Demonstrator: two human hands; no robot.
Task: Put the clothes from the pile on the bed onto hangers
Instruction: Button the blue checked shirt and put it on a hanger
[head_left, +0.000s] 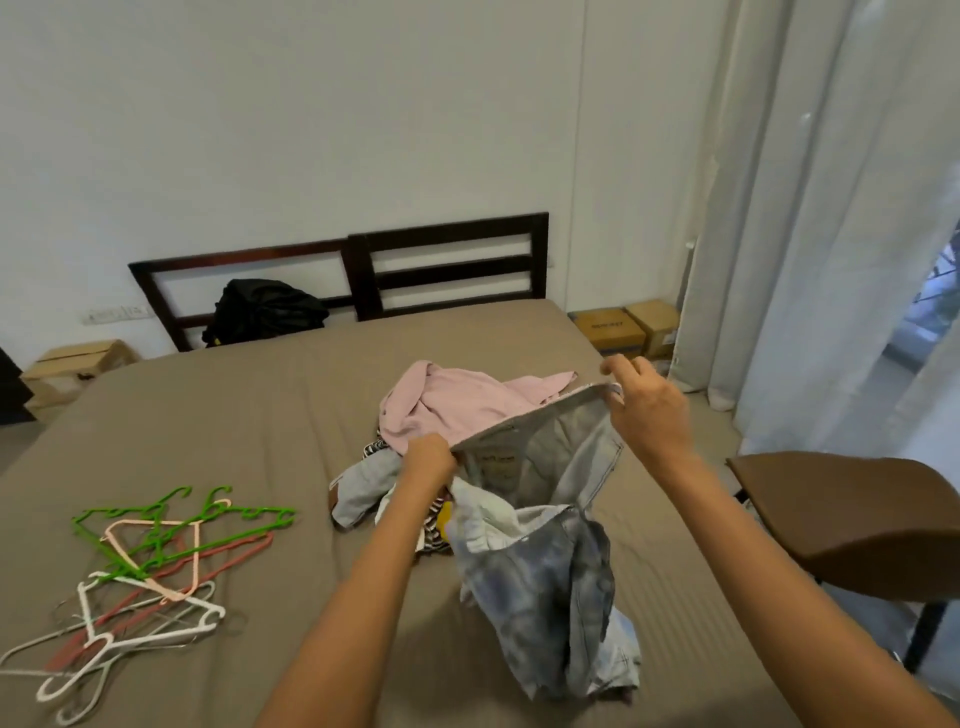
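A pair of pale, washed-out jeans (550, 561) hangs above the bed, held up by its waistband. My left hand (428, 460) grips the waistband's left end and my right hand (647, 410) pinches its right end, higher up. The legs droop onto the brown bedsheet (260, 426). Behind the jeans lies the clothes pile: a pink garment (457, 400) on top, a light grey piece (363, 483) and a striped one beneath. Several plastic hangers (140, 577), green, pink, red and white, are heaped at the bed's front left.
A black bag (265, 309) leans against the dark wooden headboard (447, 260). A brown chair seat (852, 509) juts in at the right edge of the bed. Cardboard boxes (623, 325) stand on the floor by the white curtains (810, 234).
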